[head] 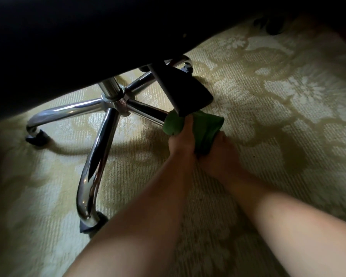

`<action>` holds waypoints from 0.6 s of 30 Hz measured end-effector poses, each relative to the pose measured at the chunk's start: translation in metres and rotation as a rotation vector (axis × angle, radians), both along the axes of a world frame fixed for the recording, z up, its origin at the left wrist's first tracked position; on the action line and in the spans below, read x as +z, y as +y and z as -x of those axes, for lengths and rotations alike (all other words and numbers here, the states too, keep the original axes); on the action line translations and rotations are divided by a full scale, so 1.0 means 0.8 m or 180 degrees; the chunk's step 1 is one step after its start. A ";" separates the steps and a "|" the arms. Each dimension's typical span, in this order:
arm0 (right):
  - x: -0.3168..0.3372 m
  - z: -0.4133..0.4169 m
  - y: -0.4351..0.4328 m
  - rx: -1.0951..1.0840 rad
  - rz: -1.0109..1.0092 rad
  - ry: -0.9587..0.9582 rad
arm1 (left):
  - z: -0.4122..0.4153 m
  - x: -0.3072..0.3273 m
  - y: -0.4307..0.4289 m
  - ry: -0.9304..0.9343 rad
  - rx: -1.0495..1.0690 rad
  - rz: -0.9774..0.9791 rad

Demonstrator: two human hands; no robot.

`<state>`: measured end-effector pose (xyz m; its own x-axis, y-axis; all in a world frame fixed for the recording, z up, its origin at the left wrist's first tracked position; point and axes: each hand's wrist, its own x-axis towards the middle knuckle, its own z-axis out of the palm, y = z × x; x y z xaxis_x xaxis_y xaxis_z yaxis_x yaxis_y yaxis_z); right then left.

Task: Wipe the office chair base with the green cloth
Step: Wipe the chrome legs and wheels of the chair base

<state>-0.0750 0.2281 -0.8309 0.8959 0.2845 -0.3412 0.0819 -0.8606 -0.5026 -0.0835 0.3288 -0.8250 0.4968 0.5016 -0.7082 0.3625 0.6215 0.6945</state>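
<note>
Head view, looking down and under an office chair. The dark underside of the seat (68, 37) fills the top and left of the frame. Below it stands the chrome base (116, 97), a central column with shiny tubular legs spreading out over a pale carpet (278, 92) with a floral pattern. One leg curves toward the viewer and ends in a black caster (93, 224). Another leg reaches left to a second caster (37, 136).

A flat black lever (185, 90) slants down from beneath the seat. Right under its tip is the green cloth (207, 124) — bunched around the outer part of the leg (148, 112) that runs from the hub toward the right. That leg's far end is hidden by the cloth.

Two bare forearms enter from the bottom edge and meet at the cloth. The left hand (182, 141) grips the cloth's left side, its thumb lying up along the fabric. The right hand (221, 154) grips the right side, fingers curled into the folds. The hands sit close together, side by side — both clamped on the cloth and low over the carpet.

The light is dim, and the chair throws soft shadows across the floor.
</note>
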 end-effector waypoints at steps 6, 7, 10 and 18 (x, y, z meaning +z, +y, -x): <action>0.032 0.007 0.035 0.0244 -0.0204 -0.0247 | -0.012 -0.015 0.052 -0.0156 0.0113 0.0100; 0.033 0.007 0.037 0.0371 -0.0137 -0.0346 | -0.017 -0.020 0.063 -0.0195 0.0137 0.0131; 0.043 0.008 0.045 0.0809 0.0043 -0.0536 | -0.029 -0.038 0.102 -0.0148 0.0254 0.0111; 0.055 0.024 0.068 0.1532 0.0061 -0.0807 | -0.055 -0.071 0.198 -0.0448 0.0025 -0.0282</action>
